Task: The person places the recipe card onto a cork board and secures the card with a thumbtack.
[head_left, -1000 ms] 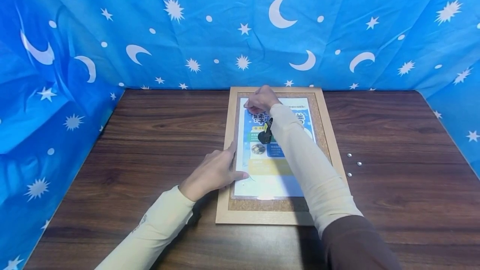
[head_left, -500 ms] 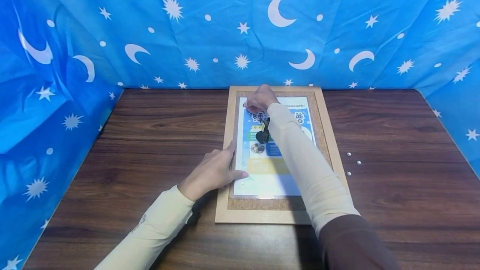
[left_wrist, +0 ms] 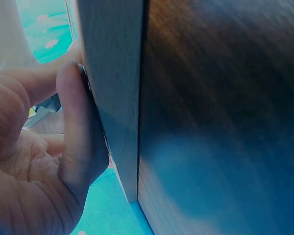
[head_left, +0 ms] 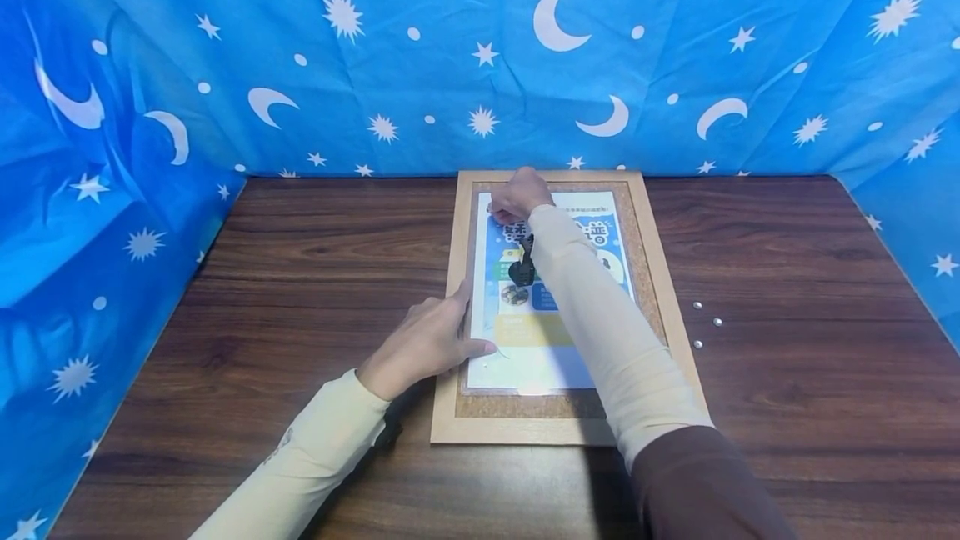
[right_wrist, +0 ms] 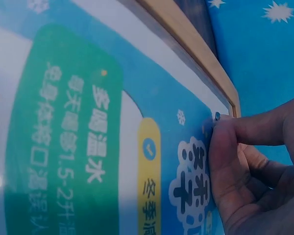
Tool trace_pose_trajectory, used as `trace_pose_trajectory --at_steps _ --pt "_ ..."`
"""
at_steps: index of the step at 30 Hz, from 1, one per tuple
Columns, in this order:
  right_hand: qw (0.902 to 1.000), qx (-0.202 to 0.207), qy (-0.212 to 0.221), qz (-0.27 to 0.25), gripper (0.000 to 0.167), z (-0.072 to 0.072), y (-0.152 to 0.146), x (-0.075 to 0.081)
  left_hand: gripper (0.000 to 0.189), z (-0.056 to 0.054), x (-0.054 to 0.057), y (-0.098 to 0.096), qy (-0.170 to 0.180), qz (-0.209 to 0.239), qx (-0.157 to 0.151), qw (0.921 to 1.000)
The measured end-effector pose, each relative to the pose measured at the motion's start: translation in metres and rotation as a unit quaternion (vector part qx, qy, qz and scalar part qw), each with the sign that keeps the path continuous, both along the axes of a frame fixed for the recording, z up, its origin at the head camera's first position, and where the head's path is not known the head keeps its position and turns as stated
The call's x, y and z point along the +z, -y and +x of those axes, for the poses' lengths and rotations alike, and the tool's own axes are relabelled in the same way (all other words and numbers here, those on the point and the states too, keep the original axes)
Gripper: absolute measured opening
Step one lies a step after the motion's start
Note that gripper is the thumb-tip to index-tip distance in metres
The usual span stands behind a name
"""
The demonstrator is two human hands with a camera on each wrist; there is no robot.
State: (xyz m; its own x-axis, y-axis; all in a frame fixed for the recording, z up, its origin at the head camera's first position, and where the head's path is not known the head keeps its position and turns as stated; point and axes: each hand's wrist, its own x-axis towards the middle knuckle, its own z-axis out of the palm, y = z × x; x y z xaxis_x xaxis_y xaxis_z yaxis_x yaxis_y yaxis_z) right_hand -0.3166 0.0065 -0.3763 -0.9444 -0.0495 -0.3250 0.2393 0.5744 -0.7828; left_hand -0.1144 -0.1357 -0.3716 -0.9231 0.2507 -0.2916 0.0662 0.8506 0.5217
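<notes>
A printed poster (head_left: 517,369) in a clear sleeve lies on a wood-framed cork board (head_left: 525,433). At the poster's upper left corner my right hand (head_left: 521,197) pinches a small silver thumbtack (right_wrist: 217,116) between thumb and finger; its point is hidden. The right wrist view shows the tack's head by the fingertips, close to the poster's surface. My left hand (head_left: 427,340) rests at the board's left side, its thumb lying on the poster's lower left edge. In the left wrist view, fingers (left_wrist: 74,112) of that hand touch the side of the frame.
Three more silver thumbtacks (head_left: 717,322) lie on the dark wooden table (head_left: 780,248) to the right of the board. A blue curtain (head_left: 450,48) with moons and stars stands behind the board and along both sides.
My right forearm and wrist have shifted slightly left, while its fingers stay at the poster's upper left corner. The left hand keeps its place.
</notes>
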Motion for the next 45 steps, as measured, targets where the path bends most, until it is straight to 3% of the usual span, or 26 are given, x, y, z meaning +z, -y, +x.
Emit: trace_pose_trajectory --at_steps 12,19,25,35,41,45 --pt "0.9993 0.005 0.001 -0.038 0.036 0.005 -0.001 0.002 0.105 0.000 0.000 0.000 -0.015 0.000 -0.003 0.9999" --pt "0.9918 0.048 -0.026 -0.115 0.004 0.016 -0.011 0.011 0.104 0.000 0.001 -0.001 -0.005 0.002 0.001 1.0000" --pt "0.9860 0.076 -0.051 -0.140 0.009 0.027 -0.027 0.029 0.101 0.002 0.003 -0.003 -0.004 -0.005 0.004 1.0000" --pt "0.9852 0.104 -0.099 -0.092 0.013 0.057 -0.073 0.052 0.085 0.015 0.008 -0.006 -0.055 0.004 -0.001 0.9985" --pt "0.9840 0.104 -0.139 -0.040 0.018 0.078 -0.118 0.055 0.088 0.017 0.009 -0.009 -0.088 -0.051 -0.032 0.9943" --pt "0.9852 0.090 -0.146 -0.004 0.019 0.090 -0.151 0.053 0.089 0.017 0.007 -0.009 -0.098 -0.054 -0.056 0.9921"
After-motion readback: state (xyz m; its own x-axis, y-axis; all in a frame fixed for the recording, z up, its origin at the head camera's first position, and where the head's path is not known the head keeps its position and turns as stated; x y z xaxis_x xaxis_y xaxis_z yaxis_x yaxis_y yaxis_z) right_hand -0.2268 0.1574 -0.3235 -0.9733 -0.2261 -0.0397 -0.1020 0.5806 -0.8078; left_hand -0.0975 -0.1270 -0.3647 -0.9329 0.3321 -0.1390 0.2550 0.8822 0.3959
